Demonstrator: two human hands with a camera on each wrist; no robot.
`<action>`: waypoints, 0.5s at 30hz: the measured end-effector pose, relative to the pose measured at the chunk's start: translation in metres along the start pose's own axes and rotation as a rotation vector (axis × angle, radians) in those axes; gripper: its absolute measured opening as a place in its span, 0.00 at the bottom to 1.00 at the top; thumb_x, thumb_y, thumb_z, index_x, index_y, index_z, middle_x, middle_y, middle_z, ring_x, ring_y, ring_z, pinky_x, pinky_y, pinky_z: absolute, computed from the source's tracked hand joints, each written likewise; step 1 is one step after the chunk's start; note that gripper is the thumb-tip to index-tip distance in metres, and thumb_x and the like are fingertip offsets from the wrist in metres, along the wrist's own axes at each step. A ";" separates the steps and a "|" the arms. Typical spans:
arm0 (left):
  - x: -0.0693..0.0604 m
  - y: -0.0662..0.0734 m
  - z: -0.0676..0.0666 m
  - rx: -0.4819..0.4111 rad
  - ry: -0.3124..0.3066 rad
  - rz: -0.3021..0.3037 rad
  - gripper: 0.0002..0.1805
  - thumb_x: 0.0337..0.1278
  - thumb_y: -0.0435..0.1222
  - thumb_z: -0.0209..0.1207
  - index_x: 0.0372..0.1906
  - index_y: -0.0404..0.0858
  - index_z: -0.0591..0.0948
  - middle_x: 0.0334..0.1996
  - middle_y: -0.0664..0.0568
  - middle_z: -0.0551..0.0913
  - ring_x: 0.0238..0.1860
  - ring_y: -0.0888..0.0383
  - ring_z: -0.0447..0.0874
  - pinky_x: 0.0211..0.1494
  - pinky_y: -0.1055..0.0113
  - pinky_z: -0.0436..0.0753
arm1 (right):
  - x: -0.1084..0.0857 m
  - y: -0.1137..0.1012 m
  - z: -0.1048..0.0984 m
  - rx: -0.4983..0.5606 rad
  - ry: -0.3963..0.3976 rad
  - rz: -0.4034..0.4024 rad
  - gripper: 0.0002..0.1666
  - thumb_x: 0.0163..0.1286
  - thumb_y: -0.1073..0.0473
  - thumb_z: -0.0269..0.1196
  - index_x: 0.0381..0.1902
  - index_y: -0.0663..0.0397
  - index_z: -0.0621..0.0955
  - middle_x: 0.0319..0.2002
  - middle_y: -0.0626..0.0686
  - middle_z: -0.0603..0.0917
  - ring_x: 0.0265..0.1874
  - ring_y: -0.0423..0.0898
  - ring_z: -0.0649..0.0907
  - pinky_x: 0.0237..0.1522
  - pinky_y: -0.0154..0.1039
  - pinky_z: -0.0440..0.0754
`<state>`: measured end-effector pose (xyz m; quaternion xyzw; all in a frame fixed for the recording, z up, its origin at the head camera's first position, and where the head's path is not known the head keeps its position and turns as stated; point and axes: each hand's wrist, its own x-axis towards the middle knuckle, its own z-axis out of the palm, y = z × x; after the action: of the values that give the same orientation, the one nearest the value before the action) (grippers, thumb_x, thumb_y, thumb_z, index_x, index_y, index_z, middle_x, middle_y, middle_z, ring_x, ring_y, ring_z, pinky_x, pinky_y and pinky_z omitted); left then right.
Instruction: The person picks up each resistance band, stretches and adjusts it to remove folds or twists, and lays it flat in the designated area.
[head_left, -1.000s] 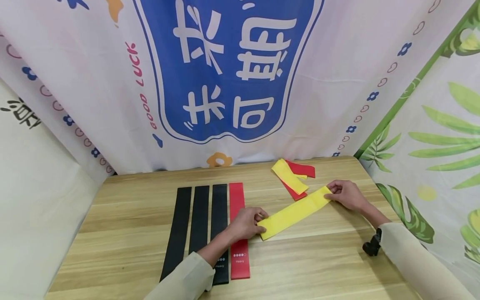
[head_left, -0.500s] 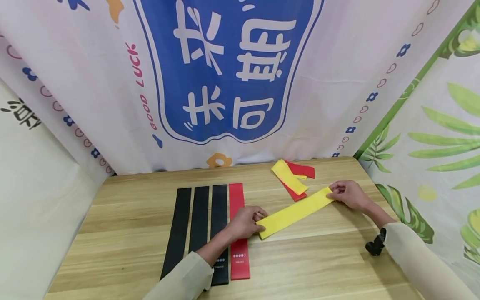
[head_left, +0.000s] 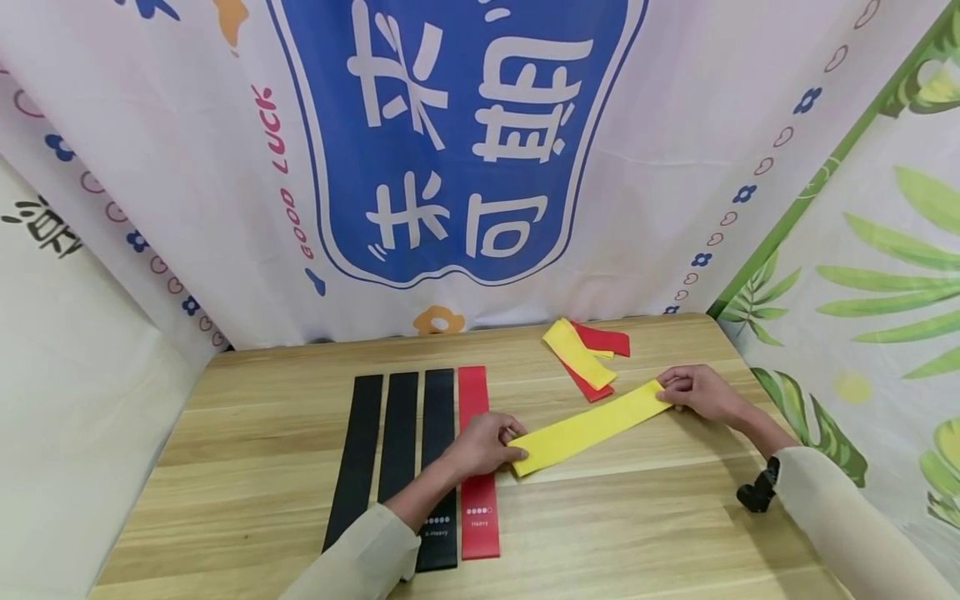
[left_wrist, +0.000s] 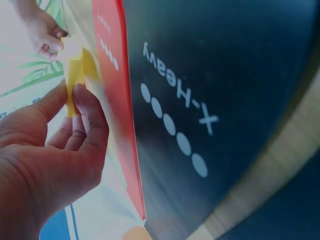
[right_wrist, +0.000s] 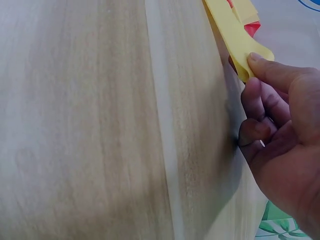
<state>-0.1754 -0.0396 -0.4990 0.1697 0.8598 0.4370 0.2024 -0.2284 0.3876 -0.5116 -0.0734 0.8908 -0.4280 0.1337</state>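
Note:
A yellow resistance band [head_left: 588, 429] stretches flat between both hands, slanting up toward the right above the table. My left hand [head_left: 483, 443] pinches its near left end between thumb and fingers, over the red band. At the far right end, my right hand [head_left: 699, 392] pinches the other tip; in the right wrist view the yellow band [right_wrist: 231, 35] loops at the thumb. Left of it lies a red band [head_left: 478, 533] marked Heavy, partly covered by the left hand. Beside that is a black band [head_left: 438, 417] marked X-Heavy, partly behind the left forearm.
Two more black bands [head_left: 400, 425] [head_left: 360, 450] lie parallel further left on the wooden table [head_left: 240, 467]. Behind the held band, a loose pile has a yellow band [head_left: 573, 350] crossed over red ones [head_left: 607, 339]. A printed curtain [head_left: 645, 250] hangs along the table's back edge.
The yellow band's left end has shifted slightly left with the left hand. The right hand has moved a little right and down, so the band slants less.

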 end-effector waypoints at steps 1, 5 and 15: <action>0.000 -0.001 0.000 0.005 0.005 0.007 0.13 0.61 0.33 0.75 0.49 0.37 0.89 0.30 0.55 0.82 0.29 0.60 0.80 0.30 0.72 0.81 | 0.000 -0.001 0.000 0.012 -0.009 -0.001 0.17 0.75 0.63 0.68 0.56 0.71 0.82 0.39 0.58 0.92 0.30 0.41 0.85 0.32 0.36 0.86; 0.001 -0.002 -0.002 0.047 0.032 0.032 0.13 0.61 0.34 0.75 0.49 0.38 0.89 0.30 0.56 0.83 0.30 0.61 0.79 0.31 0.73 0.78 | -0.002 -0.002 0.000 0.037 -0.032 -0.022 0.19 0.77 0.64 0.66 0.60 0.72 0.80 0.41 0.59 0.91 0.30 0.42 0.85 0.32 0.36 0.85; 0.002 -0.002 -0.005 0.062 0.019 0.070 0.19 0.58 0.36 0.77 0.52 0.36 0.87 0.35 0.52 0.84 0.31 0.62 0.79 0.32 0.73 0.78 | 0.000 -0.001 0.007 -0.003 0.010 -0.099 0.18 0.75 0.64 0.67 0.59 0.69 0.82 0.41 0.58 0.86 0.31 0.40 0.82 0.31 0.35 0.83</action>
<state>-0.1794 -0.0434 -0.4989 0.2018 0.8684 0.4185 0.1732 -0.2259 0.3821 -0.5153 -0.1153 0.8875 -0.4330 0.1080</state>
